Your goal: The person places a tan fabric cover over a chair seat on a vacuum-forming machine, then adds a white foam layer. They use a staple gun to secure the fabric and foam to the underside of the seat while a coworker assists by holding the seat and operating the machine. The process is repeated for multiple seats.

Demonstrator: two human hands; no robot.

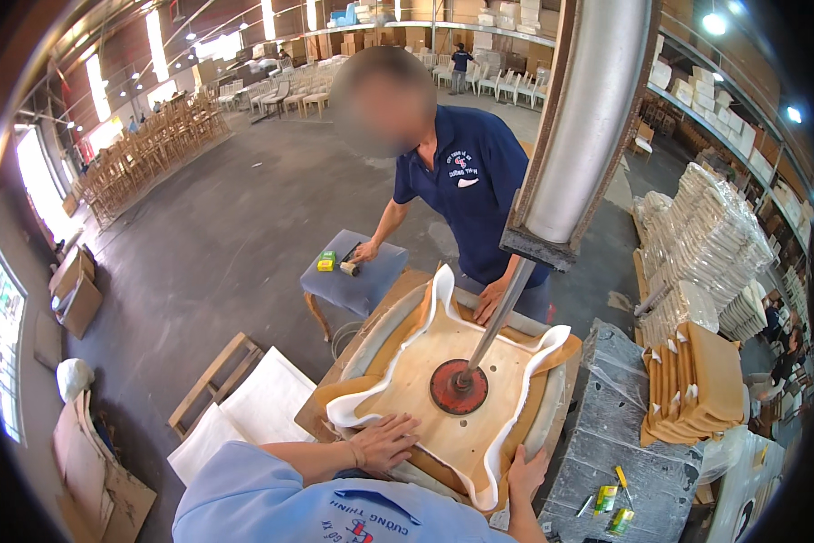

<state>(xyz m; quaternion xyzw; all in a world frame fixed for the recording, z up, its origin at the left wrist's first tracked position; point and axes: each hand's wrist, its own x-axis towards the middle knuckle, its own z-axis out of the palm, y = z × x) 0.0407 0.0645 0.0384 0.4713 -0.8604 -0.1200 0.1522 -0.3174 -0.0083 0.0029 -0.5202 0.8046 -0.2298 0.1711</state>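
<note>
A pale wooden seat panel (416, 362) lies face up, ringed by white foam (507, 425) and a tan cover (543, 364) with pointed corners. A metal rod (499, 328) presses a red round plate (448, 398) onto the panel's middle. My left hand (386, 442) rests on the panel's near left edge, fingers stretched out and holding nothing. At the near right corner, my right hand (526, 472) touches the cover's outer edge, thumb and fingers apart; its lower part is partly hidden. A co-worker's hand (491, 300) lies at the panel's far edge.
The large press cylinder (588, 127) stands overhead. Beyond, the co-worker's other hand (364, 252) holds a dark-handled tool on a blue stool (362, 288). At right, a plastic-wrapped surface (561, 457) bears green-yellow boxes (606, 498) and stacked tan seats (701, 380). White sheets (271, 403) lie left.
</note>
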